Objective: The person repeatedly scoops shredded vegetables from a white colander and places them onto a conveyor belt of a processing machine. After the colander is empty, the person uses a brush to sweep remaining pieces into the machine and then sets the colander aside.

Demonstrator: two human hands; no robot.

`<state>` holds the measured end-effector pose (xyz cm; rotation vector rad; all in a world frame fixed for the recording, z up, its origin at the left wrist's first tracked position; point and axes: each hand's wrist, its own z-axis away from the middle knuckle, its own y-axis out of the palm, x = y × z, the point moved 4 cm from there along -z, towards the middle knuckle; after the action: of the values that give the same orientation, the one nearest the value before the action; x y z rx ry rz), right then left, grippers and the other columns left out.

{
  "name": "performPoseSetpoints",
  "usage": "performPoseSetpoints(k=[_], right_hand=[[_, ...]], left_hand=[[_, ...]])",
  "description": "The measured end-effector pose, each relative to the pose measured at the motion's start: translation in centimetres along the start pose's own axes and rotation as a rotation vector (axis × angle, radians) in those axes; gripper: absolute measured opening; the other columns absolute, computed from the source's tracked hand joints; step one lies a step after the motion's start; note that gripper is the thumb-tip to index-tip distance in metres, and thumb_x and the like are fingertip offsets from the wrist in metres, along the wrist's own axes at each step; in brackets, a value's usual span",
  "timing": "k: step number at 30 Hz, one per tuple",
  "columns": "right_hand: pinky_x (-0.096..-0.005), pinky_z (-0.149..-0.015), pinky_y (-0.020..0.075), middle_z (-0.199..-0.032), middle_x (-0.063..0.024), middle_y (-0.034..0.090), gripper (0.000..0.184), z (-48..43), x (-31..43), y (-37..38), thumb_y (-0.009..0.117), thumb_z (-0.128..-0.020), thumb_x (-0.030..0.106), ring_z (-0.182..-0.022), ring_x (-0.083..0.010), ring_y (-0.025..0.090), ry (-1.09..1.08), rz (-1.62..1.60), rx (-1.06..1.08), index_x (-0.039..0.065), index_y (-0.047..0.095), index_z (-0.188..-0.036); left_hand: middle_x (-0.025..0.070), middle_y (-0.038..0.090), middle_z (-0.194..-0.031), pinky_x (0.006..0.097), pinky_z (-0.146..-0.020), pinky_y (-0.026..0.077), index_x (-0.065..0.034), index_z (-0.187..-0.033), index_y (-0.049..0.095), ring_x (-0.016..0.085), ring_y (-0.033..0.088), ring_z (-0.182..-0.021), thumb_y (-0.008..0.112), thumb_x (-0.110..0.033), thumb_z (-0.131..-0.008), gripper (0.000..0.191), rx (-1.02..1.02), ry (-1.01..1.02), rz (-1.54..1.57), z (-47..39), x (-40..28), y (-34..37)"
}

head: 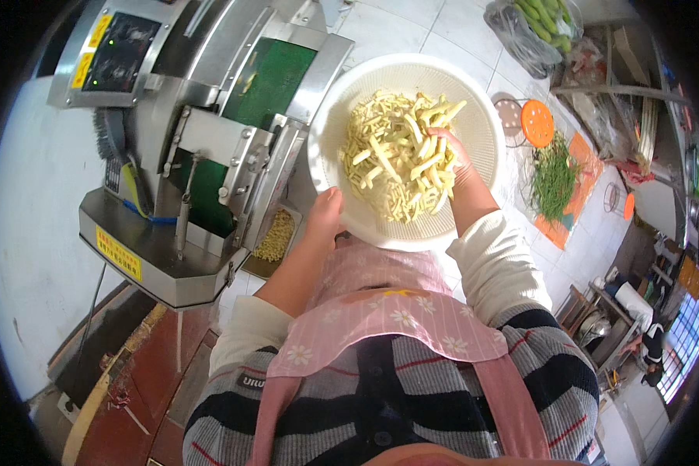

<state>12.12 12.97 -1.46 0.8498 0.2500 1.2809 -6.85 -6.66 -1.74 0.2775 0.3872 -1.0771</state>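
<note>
A round white plastic colander (pixel 477 99) is in front of my body, with a heap of pale yellow-green cut vegetable strips (pixel 384 157) inside. My left hand (pixel 328 209) grips the colander's near left rim, thumb on top. On the right side of the heap, my right hand (pixel 454 154) is in among the strips, its fingers partly hidden by them; strips lie against the palm. Left of the colander stands a steel cutting machine (pixel 209 76) with a green belt (pixel 274 78) and lit green lights on its panel. A few pale bits stick to the belt.
A steel tray of small diced pieces (pixel 275 236) is low beside the machine. On the tiled floor are green onions or similar greens (pixel 553 180), an orange stool (pixel 537 123) and a bag of long green vegetables (pixel 542 23). A brush (pixel 109 137) hangs by the machine. Another person (pixel 654 352) is far right.
</note>
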Motion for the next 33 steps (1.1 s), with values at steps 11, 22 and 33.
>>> performPoseSetpoints(k=[11,22,33], right_hand=[[-0.0403,-0.070,0.0587,-0.086,-0.0173,0.066,0.025,-11.0,1.7,14.7,0.071,-0.076,0.016,-0.074,-0.0302,0.066,0.012,-0.046,0.280,0.000,0.063,-0.093],[-0.0420,-0.072,0.0545,-0.089,-0.0142,0.064,0.028,-23.3,-3.1,21.1,0.065,-0.084,0.018,-0.078,-0.0295,0.064,-0.365,0.171,-0.083,-0.002,0.057,-0.101],[-0.0530,-0.065,0.0533,-0.096,-0.0158,0.062,0.025,-22.3,-4.1,23.0,0.059,-0.086,0.011,-0.081,-0.0322,0.063,-0.399,0.333,-0.487,-0.001,0.056,-0.107]], left_hand=[[0.0026,0.048,-0.124,0.0456,-0.081,0.043,-0.0146,-0.131,0.041,0.020,0.045,-0.115,0.048,-0.047,-0.093,0.051,-0.013,-0.052,0.114,1.9,4.5,-6.2],[0.0019,0.049,-0.116,0.0425,-0.080,0.043,-0.0143,-0.126,0.044,0.018,0.045,-0.110,0.050,-0.043,-0.094,0.044,-0.044,0.005,0.205,2.0,7.2,-10.5],[0.0005,0.051,-0.116,0.0378,-0.077,0.044,-0.0169,-0.126,0.045,0.016,0.046,-0.110,0.053,-0.042,-0.092,0.043,-0.010,0.019,0.243,1.5,7.1,-11.3]])
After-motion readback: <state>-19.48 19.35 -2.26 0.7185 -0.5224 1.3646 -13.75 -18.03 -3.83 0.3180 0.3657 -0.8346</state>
